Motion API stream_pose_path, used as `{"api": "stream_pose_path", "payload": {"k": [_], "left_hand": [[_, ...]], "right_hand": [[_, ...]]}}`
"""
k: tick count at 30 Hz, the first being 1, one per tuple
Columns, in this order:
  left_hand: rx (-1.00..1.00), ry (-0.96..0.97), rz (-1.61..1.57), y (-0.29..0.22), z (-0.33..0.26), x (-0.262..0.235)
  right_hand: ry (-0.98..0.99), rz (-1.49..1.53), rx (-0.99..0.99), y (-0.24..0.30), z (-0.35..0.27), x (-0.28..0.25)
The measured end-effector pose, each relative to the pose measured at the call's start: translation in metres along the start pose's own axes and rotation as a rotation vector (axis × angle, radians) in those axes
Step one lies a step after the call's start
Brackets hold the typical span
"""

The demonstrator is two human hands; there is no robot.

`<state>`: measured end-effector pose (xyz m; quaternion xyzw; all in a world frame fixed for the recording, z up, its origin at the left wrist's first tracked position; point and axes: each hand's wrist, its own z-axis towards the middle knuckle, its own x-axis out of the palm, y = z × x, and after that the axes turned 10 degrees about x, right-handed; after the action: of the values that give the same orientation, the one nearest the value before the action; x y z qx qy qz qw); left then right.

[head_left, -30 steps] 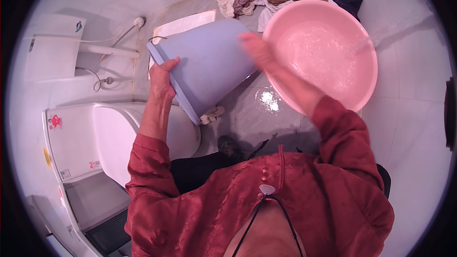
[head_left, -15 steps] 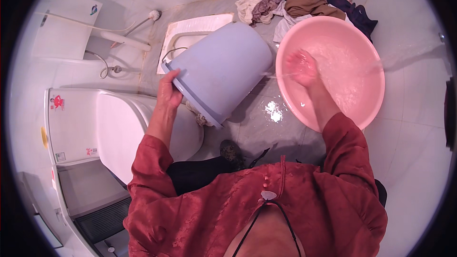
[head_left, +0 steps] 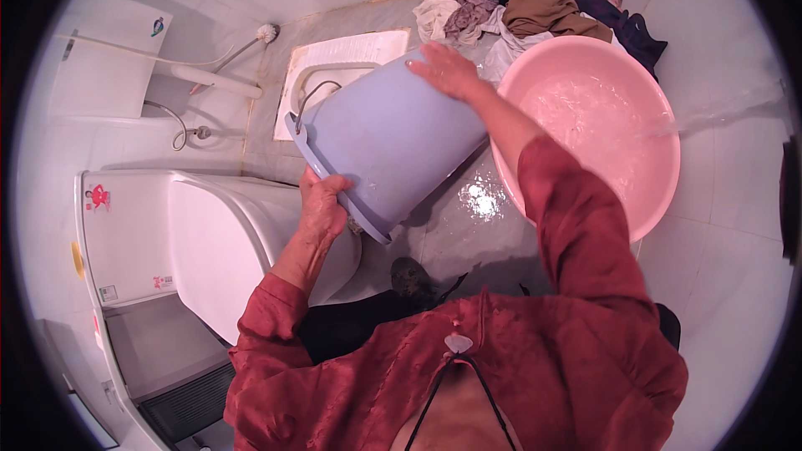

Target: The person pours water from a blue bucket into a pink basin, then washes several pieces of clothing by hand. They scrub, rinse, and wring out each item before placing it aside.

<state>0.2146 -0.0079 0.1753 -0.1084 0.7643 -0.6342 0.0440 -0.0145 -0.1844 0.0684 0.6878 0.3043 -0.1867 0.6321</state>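
A pale blue-purple bucket [head_left: 380, 146] lies tilted on its side, its rim toward the lower left and its base toward the pink basin. My left hand [head_left: 324, 205] is closed around the rim. My right hand [head_left: 451, 71] lies on the bucket's outer side near the base, with its fingers stretched out. The pink basin [head_left: 660, 179] stands on the right with rippling water in it. From the right a stream of water [head_left: 723, 115] runs into it. The inside of the bucket is hidden from view.
Behind the basin lies a heap of clothes [head_left: 547, 12], white, brown and dark. A white squat toilet [head_left: 351, 46] is set in the floor behind the bucket. At left stands a white toilet [head_left: 213, 238] with its lid down. The grey floor [head_left: 483, 199] shines wet between bucket and basin.
My right hand has left the basin's water and moved left onto the bucket's side. My left hand has slid along the rim toward me. The bucket has shifted slightly.
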Motion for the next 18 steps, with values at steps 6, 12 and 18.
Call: {"api": "stream_pose_path", "payload": {"k": [6, 12, 18], "left_hand": [[0.034, -0.019, 0.023, 0.004, 0.004, 0.000], [0.024, 0.006, 0.023, 0.012, -0.011, -0.018], [-0.003, 0.012, 0.066, 0.006, -0.001, -0.022]], "right_hand": [[-0.085, -0.190, -0.199, 0.089, -0.064, 0.069], [-0.055, -0.237, -0.025, 0.061, -0.027, 0.039], [-0.007, -0.199, 0.171, 0.043, -0.025, 0.015]]}}
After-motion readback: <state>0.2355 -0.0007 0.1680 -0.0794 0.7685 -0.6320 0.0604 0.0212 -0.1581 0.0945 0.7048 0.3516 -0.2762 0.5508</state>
